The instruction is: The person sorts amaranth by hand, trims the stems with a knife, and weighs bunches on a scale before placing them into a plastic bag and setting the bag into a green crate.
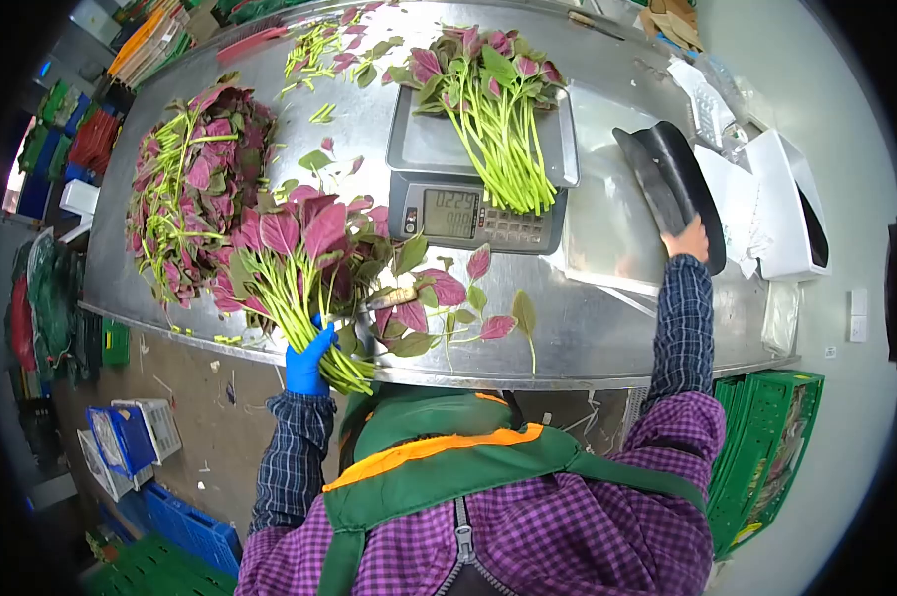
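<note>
My left hand (pixel 311 360), in a blue glove, is wrapped round the stems of a bunch of red-and-green leafy greens (pixel 295 268) at the table's front edge. My bare right hand (pixel 687 241) is at the near end of a black curved holder (pixel 672 184); its fingers are partly hidden, and its grip is unclear. Between them, a second bunch (pixel 503 129) lies on a digital scale (pixel 448 214), its stems over part of the keypad. Loose leaves (pixel 444 288) lie near the held bunch, around a knife-like tool (pixel 392 298).
A large leafy pile (pixel 200 189) covers the left of the metal table (pixel 607 358). Cut stems (pixel 314 50) lie at the back. A white container (pixel 781 199) stands at the right, beyond the holder. Green crates (pixel 766 457) are stacked below right.
</note>
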Motion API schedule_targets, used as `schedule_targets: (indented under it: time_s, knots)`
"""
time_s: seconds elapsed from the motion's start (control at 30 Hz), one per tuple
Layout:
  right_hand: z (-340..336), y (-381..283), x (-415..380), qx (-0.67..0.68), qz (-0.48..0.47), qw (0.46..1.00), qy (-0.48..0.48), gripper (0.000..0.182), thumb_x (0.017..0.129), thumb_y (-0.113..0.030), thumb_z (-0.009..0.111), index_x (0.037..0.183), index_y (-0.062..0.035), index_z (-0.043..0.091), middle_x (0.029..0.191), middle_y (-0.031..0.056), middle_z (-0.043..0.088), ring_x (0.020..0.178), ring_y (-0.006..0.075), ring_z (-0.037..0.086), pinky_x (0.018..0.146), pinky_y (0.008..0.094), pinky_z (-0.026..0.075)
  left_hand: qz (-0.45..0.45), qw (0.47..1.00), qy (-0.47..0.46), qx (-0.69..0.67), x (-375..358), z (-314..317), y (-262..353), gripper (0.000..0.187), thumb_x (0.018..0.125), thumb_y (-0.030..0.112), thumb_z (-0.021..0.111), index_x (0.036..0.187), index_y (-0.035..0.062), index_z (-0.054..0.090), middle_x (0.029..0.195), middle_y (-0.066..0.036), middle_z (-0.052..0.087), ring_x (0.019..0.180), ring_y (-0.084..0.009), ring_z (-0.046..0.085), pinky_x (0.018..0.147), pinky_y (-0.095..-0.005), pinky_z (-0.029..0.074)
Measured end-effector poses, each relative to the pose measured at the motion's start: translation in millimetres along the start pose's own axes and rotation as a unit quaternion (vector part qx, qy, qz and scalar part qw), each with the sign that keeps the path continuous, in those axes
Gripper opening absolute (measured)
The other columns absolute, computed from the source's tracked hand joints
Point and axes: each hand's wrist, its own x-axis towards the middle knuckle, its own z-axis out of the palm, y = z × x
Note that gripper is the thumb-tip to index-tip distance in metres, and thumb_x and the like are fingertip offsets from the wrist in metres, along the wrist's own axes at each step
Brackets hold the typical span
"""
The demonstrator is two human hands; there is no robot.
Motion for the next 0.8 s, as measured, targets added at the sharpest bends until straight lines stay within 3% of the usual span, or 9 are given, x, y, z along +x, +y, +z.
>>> schedule_targets:
  time_s: [0.03, 0.1, 0.3, 0.37, 0.43, 0.57, 0.7, 0.73, 0.8]
  knots:
    - [15.1, 23.1, 11.0, -0.005, -0.006, 0.995, -0.097, 0.071, 0.068, -0.032, 0.071, 0.129, -0.0083, 0.043, 0.118, 0.0176, 0.055, 0.109, 0.0320, 0.053, 0.093, 0.0398, 0.042, -0.005, 1.000, 0.000, -0.001, 1.6, -0.5, -0.6, 0.038, 0.076, 0.011, 0.070, 0.109, 0.0034, 0.053, 0.080, -0.003, 0.057, 0.068, -0.0139, 0.057, 0.061, -0.0268, 0.047]
    - [18.7, 42.6, 2.3, 0.009, -0.014, 0.992, -0.128, 0.041, 0.077, -0.021, 0.063, 0.114, -0.0048, 0.057, 0.112, 0.0172, 0.059, 0.105, 0.0291, 0.056, 0.089, 0.0389, 0.045, -0.017, 0.998, -0.033, -0.043, 6.8, -5.7, -6.8, 0.039, 0.079, 0.013, 0.067, 0.113, 0.0042, 0.052, 0.086, -0.004, 0.059, 0.074, -0.0139, 0.057, 0.064, -0.0268, 0.047]
    - [-55.1, 20.5, -66.4, -0.037, -0.087, 0.989, -0.115, 0.041, 0.075, -0.018, 0.063, 0.113, -0.0056, 0.057, 0.103, 0.0173, 0.062, 0.096, 0.0332, 0.060, 0.083, 0.0421, 0.047, -0.160, 0.955, -0.115, -0.220, 7.7, -7.3, -15.0, 0.048, 0.077, 0.010, 0.060, 0.123, 0.0040, 0.047, 0.103, -0.008, 0.060, 0.089, -0.0215, 0.058, 0.081, -0.0341, 0.047]
    - [-77.9, -2.3, -105.6, 0.047, -0.130, 0.990, -0.016, 0.038, 0.074, -0.016, 0.063, 0.110, -0.0052, 0.057, 0.097, 0.0168, 0.063, 0.092, 0.0336, 0.060, 0.081, 0.0438, 0.047, -0.151, 0.968, -0.091, -0.176, 12.0, -8.4, -26.9, 0.049, 0.076, 0.006, 0.058, 0.123, 0.0035, 0.046, 0.101, -0.008, 0.059, 0.088, -0.0222, 0.058, 0.080, -0.0346, 0.048]
    - [-81.5, -35.4, -137.7, 0.155, -0.286, 0.938, 0.119, 0.033, 0.074, -0.014, 0.063, 0.105, -0.0043, 0.059, 0.092, 0.0161, 0.063, 0.087, 0.0324, 0.061, 0.076, 0.0418, 0.048, -0.136, 0.973, -0.104, -0.152, 11.5, -4.6, -28.4, 0.046, 0.075, 0.005, 0.058, 0.120, 0.0029, 0.047, 0.099, -0.009, 0.059, 0.087, -0.0221, 0.059, 0.079, -0.0344, 0.048]
    - [-60.3, -113.9, -209.9, 0.447, -0.277, 0.822, -0.217, 0.027, 0.076, -0.013, 0.064, 0.102, -0.0031, 0.061, 0.091, 0.0139, 0.063, 0.078, 0.0250, 0.064, 0.067, 0.0338, 0.050, -0.094, 0.990, -0.085, -0.061, 19.8, -15.9, -38.6, 0.046, 0.074, 0.005, 0.060, 0.118, 0.0020, 0.050, 0.102, -0.008, 0.060, 0.089, -0.0202, 0.059, 0.080, -0.0329, 0.048]
    - [-85.7, -161.1, -181.0, 0.498, -0.221, 0.821, -0.170, 0.032, 0.079, -0.020, 0.065, 0.105, -0.0009, 0.060, 0.096, 0.0160, 0.063, 0.082, 0.0238, 0.064, 0.071, 0.0340, 0.050, 0.042, 0.990, -0.060, 0.118, 26.0, -31.2, -27.8, 0.044, 0.070, 0.000, 0.060, 0.114, 0.0004, 0.054, 0.100, -0.007, 0.063, 0.089, -0.0176, 0.060, 0.080, -0.0298, 0.046]
    - [-87.0, -168.0, -166.2, 0.532, -0.166, 0.805, -0.205, 0.038, 0.080, -0.023, 0.066, 0.109, -0.0001, 0.058, 0.101, 0.0182, 0.062, 0.086, 0.0253, 0.063, 0.074, 0.0347, 0.049, -0.003, 0.983, -0.060, 0.174, 38.8, -48.4, -32.4, 0.046, 0.070, 0.001, 0.062, 0.116, -0.0001, 0.052, 0.103, -0.008, 0.062, 0.091, -0.0176, 0.060, 0.082, -0.0301, 0.046]
    - [-92.6, -186.2, -140.4, 0.474, -0.205, 0.853, -0.073, 0.068, 0.076, -0.039, 0.068, 0.125, 0.0023, 0.044, 0.112, 0.0229, 0.057, 0.098, 0.0305, 0.059, 0.082, 0.0389, 0.046, -0.053, 0.970, -0.064, 0.228, 50.1, -70.7, -38.8, 0.049, 0.071, 0.001, 0.065, 0.118, -0.0005, 0.051, 0.105, -0.009, 0.062, 0.093, -0.0177, 0.060, 0.083, -0.0304, 0.046]
